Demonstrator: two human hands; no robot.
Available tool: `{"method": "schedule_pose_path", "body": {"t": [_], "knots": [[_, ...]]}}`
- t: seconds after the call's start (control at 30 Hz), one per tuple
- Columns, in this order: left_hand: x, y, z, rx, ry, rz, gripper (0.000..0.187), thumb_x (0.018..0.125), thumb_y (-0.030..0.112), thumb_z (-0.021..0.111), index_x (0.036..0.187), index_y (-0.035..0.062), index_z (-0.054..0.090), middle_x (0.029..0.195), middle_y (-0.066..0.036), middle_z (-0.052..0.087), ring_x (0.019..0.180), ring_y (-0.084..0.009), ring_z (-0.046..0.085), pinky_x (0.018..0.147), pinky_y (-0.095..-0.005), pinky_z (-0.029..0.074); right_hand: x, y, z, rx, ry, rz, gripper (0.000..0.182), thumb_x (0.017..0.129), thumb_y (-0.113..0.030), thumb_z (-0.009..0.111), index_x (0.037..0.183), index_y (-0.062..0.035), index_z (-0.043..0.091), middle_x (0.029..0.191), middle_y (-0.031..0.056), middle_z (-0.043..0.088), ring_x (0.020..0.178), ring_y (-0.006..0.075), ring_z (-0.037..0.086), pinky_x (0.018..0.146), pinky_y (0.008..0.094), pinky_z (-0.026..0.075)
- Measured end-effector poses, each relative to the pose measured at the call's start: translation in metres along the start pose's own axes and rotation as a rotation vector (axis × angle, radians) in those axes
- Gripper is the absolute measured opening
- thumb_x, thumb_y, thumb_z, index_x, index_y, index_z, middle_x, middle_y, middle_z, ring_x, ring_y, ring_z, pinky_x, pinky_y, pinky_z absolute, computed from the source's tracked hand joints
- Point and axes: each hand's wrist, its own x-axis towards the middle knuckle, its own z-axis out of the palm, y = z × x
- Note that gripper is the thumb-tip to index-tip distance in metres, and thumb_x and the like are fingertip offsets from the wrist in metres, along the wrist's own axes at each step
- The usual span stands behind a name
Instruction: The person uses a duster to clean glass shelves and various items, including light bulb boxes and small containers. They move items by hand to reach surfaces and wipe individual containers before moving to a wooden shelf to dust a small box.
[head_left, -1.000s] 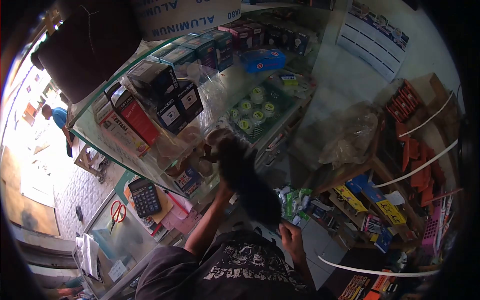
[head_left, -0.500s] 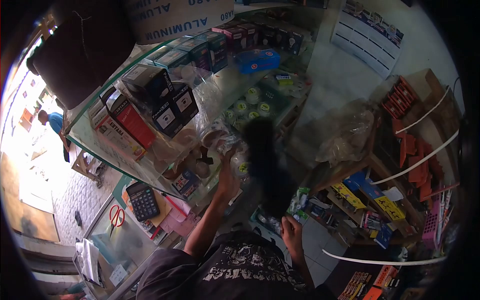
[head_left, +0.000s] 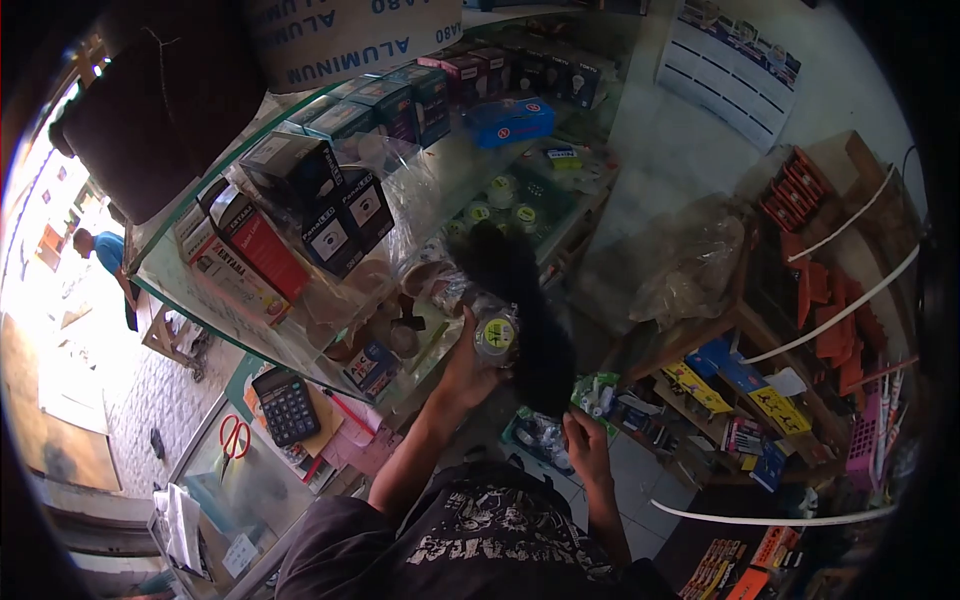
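My left hand (head_left: 470, 370) is closed around a clear round container (head_left: 494, 338) with a yellow-green label, at the front edge of the glass shelf (head_left: 425, 395). My right hand (head_left: 586, 440) grips the lower end of a black fluffy duster (head_left: 530, 320), whose top reaches up over the shelf beside the container. More round containers with green labels (head_left: 501, 188) stand on the shelf behind the duster. Crumpled clear plastic and a brown item (head_left: 404, 336) lie left of my left hand.
Boxed bulbs (head_left: 320, 205) and a blue box (head_left: 512, 122) stand on the glass case. A calculator (head_left: 286, 405) and red scissors (head_left: 234, 440) lie at the lower left. Wooden shelves (head_left: 740, 330) with loose white cables are at the right. A person in blue (head_left: 108, 252) is outside.
My left hand has moved slightly right with the labelled container, now shown more fully. The duster's top has swung left over the shelf, and my right hand has shifted slightly upward.
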Motion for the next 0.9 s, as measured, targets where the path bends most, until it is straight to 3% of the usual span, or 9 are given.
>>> {"method": "schedule_pose_path", "body": {"t": [0.23, 0.3, 0.43, 0.5, 0.53, 0.6, 0.63, 0.73, 0.9], "knots": [[-0.013, 0.015, 0.008, 0.088, 0.081, 0.162, 0.064, 0.092, 0.063, 0.038, 0.12, 0.0076, 0.051, 0.096, -0.01, 0.064, 0.082, -0.0253, 0.067, 0.07, -0.0406, 0.058, -0.017, 0.009, -0.002, -0.035, 0.02, -0.003, 0.025, 0.097, -0.016, 0.05, 0.079, -0.0002, 0.053, 0.06, -0.0049, 0.039, 0.054, 0.0039, 0.034, 0.05, 0.0222, 0.029], [-0.01, 0.014, 0.012, 0.11, 0.307, 0.277, 0.058, 0.094, 0.058, 0.041, 0.121, 0.0069, 0.05, 0.105, -0.014, 0.063, 0.092, -0.0258, 0.065, 0.084, -0.0453, 0.054, -0.027, 0.002, 0.003, 0.041, 0.019, 0.078, 0.027, 0.098, -0.017, 0.049, 0.076, -0.0012, 0.05, 0.06, -0.0045, 0.039, 0.053, 0.0039, 0.035, 0.05, 0.0224, 0.029], [0.003, -0.001, 0.005, 0.097, 0.294, 0.35, 0.06, 0.095, 0.056, 0.041, 0.123, 0.004, 0.051, 0.113, -0.016, 0.06, 0.105, -0.0268, 0.061, 0.098, -0.0449, 0.046, -0.033, 0.026, 0.015, 0.122, -0.035, 0.116, 0.03, 0.099, -0.017, 0.046, 0.072, -0.005, 0.045, 0.058, -0.0038, 0.039, 0.051, 0.0036, 0.036, 0.047, 0.0231, 0.028], [-0.001, -0.013, 0.026, -0.744, -0.687, -0.124, 0.067, 0.094, 0.059, 0.039, 0.125, 0.0006, 0.051, 0.117, -0.016, 0.059, 0.11, -0.0257, 0.058, 0.101, -0.0402, 0.043, -0.028, 0.01, 0.029, 0.166, -0.034, 0.129, 0.026, 0.1, -0.015, 0.044, 0.076, -0.0055, 0.047, 0.057, -0.0044, 0.036, 0.05, 0.0034, 0.033, 0.047, 0.023, 0.026], [-0.004, -0.019, 0.035, -0.744, -0.688, -0.134, 0.067, 0.094, 0.059, 0.039, 0.125, 0.0006, 0.051, 0.117, -0.016, 0.059, 0.11, -0.0257, 0.058, 0.101, -0.0402, 0.043, -0.022, 0.005, 0.033, 0.168, -0.025, 0.129, 0.026, 0.1, -0.015, 0.044, 0.076, -0.0055, 0.047, 0.057, -0.0044, 0.036, 0.05, 0.0034, 0.033, 0.047, 0.023, 0.026], [-0.01, -0.03, 0.047, -0.214, 0.057, -0.12, 0.075, 0.093, 0.062, 0.036, 0.128, -0.0028, 0.05, 0.12, -0.015, 0.059, 0.111, -0.0255, 0.058, 0.1, -0.037, 0.044, -0.014, -0.001, 0.04, 0.195, 0.027, 0.14, 0.026, 0.1, -0.014, 0.043, 0.077, -0.0045, 0.046, 0.058, -0.0031, 0.035, 0.051, 0.0029, 0.034, 0.047, 0.0228, 0.028], [-0.001, -0.036, 0.033, -0.269, -0.142, -0.103, 0.081, 0.091, 0.066, 0.034, 0.131, -0.0027, 0.048, 0.124, -0.016, 0.057, 0.112, -0.0261, 0.057, 0.101, -0.0369, 0.043, -0.012, -0.005, 0.044, 0.198, 0.034, 0.141, 0.026, 0.1, -0.014, 0.043, 0.077, -0.0045, 0.046, 0.058, -0.0031, 0.035, 0.051, 0.0029, 0.034, 0.047, 0.0228, 0.028], [0.004, -0.035, 0.026, -0.337, -0.168, -0.091, 0.077, 0.091, 0.065, 0.036, 0.122, -0.0033, 0.054, 0.109, -0.014, 0.063, 0.099, -0.0236, 0.061, 0.095, -0.0376, 0.047, -0.015, -0.008, 0.048, 0.182, 0.074, 0.151, 0.025, 0.1, -0.016, 0.044, 0.079, -0.0032, 0.047, 0.06, -0.003, 0.035, 0.055, 0.0034, 0.034, 0.05, 0.0227, 0.029], [0.014, -0.022, 0.029, -0.074, -0.058, 0.153, 0.08, 0.09, 0.067, 0.036, 0.129, -0.0012, 0.048, 0.121, -0.012, 0.058, 0.105, -0.0211, 0.059, 0.094, -0.0354, 0.047, -0.032, 0.034, 0.048, 0.009, 0.06, -0.032, 0.021, 0.099, -0.018, 0.046, 0.086, -0.0035, 0.052, 0.063, -0.0054, 0.038, 0.056, 0.0032, 0.035, 0.049, 0.0219, 0.029]]}}
